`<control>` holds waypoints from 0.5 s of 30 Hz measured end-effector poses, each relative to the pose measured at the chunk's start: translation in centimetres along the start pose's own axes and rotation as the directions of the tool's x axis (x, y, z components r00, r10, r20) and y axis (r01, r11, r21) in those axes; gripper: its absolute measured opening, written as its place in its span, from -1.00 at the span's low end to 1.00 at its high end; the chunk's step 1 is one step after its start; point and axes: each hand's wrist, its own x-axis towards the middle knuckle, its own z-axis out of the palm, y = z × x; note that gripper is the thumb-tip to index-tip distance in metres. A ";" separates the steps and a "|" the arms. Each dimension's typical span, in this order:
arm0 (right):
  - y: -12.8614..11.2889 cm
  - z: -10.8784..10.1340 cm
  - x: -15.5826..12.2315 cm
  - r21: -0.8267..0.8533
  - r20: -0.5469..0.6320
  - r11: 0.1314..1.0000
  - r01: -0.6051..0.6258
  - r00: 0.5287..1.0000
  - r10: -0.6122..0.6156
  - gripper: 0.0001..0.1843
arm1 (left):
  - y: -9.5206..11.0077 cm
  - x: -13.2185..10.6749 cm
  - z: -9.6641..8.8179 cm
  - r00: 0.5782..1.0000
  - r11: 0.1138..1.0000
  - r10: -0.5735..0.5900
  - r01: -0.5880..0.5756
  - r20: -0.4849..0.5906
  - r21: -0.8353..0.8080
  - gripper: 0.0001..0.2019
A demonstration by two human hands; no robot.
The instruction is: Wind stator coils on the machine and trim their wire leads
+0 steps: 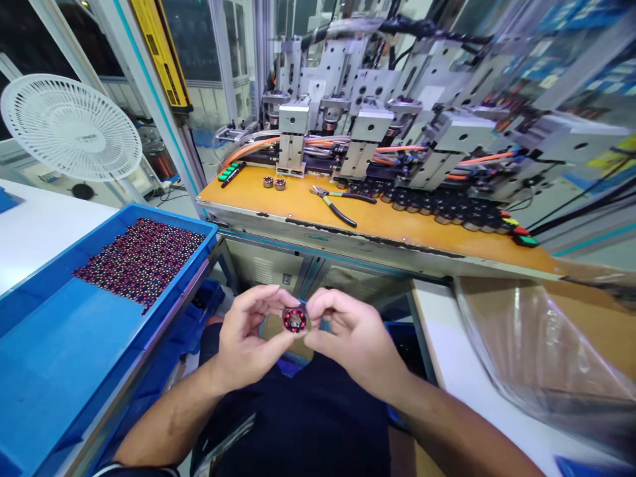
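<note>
I see orange bench [293,202] far, blue tray [74,344] left, white fan [74,126] far left. Left hand [248,336], right hand [354,339], fingers curled, pinch small ring-shaped part [289,322].

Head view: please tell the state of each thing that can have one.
Small dark ring with red segments: held
Bare left hand: closed on ring
Bare right hand: closed on ring
Blue rectangular plastic tray: partly filled with small dark and red parts
Metal pliers with black-and-yellow handles: lying, handles spread
White round fan: unclear whether running
Clear plastic sheet: wrinkled
</note>
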 end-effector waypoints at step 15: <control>2.3 1.2 -1.4 0.314 -0.080 0.947 -0.071 0.992 0.101 -0.66 | 0.5 -0.3 -0.4 0.981 0.971 -0.171 0.183 0.087 -0.155 -0.30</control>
